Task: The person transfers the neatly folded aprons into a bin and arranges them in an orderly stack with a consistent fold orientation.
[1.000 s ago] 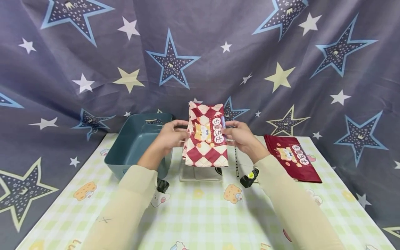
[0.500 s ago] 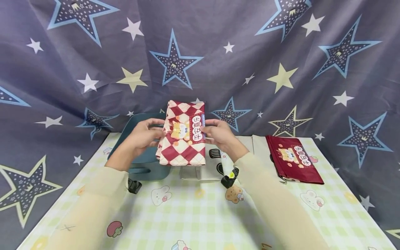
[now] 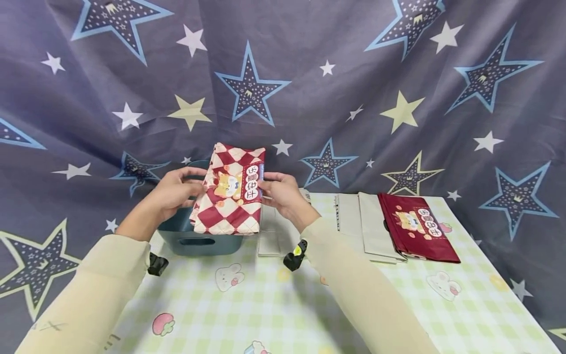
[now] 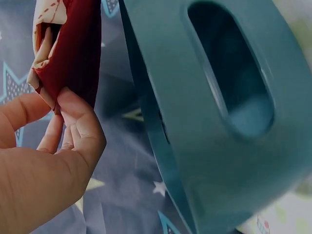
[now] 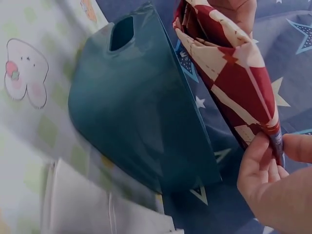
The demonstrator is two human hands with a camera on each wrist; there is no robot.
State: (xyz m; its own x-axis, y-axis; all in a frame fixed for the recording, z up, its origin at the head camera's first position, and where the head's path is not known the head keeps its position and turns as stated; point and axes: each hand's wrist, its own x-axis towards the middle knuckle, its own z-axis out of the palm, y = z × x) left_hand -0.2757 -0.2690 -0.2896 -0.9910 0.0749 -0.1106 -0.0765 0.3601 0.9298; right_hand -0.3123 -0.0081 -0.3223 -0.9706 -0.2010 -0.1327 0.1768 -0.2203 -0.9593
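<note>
A folded red-and-cream checkered cloth (image 3: 227, 211), printed with a cartoon dog and white characters, hangs upright in both hands. My left hand (image 3: 174, 191) pinches its left edge between thumb and fingers. Its right edge is pinched by my right hand (image 3: 285, 196). Below and behind the cloth stands a blue-green plastic bin (image 3: 230, 244) with slot handles; the cloth hides much of its opening. In the right wrist view the folded layers of the checkered cloth (image 5: 239, 83) show, held apart from the bin (image 5: 131, 97).
Right of the bin lies a folded pale grey cloth (image 3: 268, 243). Further right are more folded pale cloths (image 3: 376, 226) and a dark red folded cloth (image 3: 413, 231) with a dog print. A star-patterned curtain (image 3: 283, 44) hangs behind the checked tablecloth (image 3: 247, 314).
Both hands have carried the checkered cloth to the left, from above the pale folded cloth to over the bin. The pale cloths at centre and right are more exposed.
</note>
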